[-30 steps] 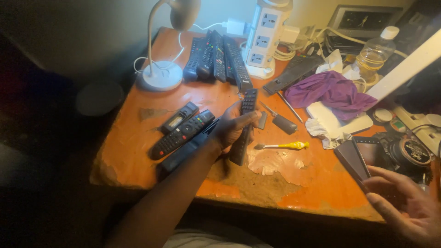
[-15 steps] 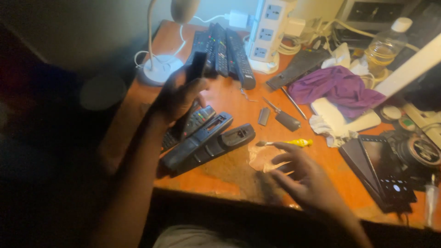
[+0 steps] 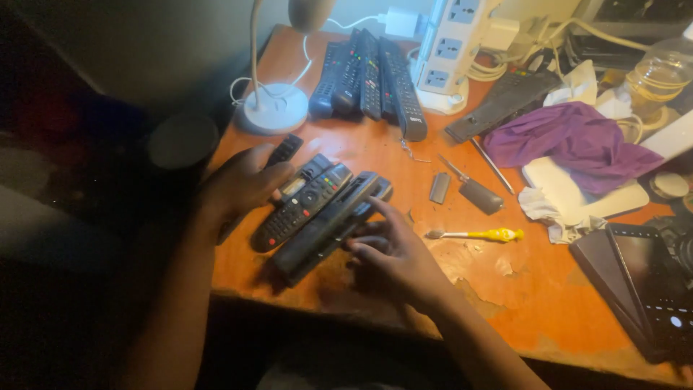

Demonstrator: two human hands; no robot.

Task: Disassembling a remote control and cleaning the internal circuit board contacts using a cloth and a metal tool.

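My left hand is closed around a slim black remote and holds it low over the left side of the orange table, beside a cluster of black remotes lying at a slant. My right hand rests on the table just right of that cluster. Its fingers are spread and its fingertips touch the long black remote on the cluster's near side. It grips nothing.
Several more remotes lie in a row at the back. Around them are a white lamp base, a white socket tower, a purple cloth, a yellow-handled tool, a dark tablet and a bottle.
My left hand has lowered its remote from up near the lamp down beside the cluster. My right hand has slid left from the worn patch onto the long remote.
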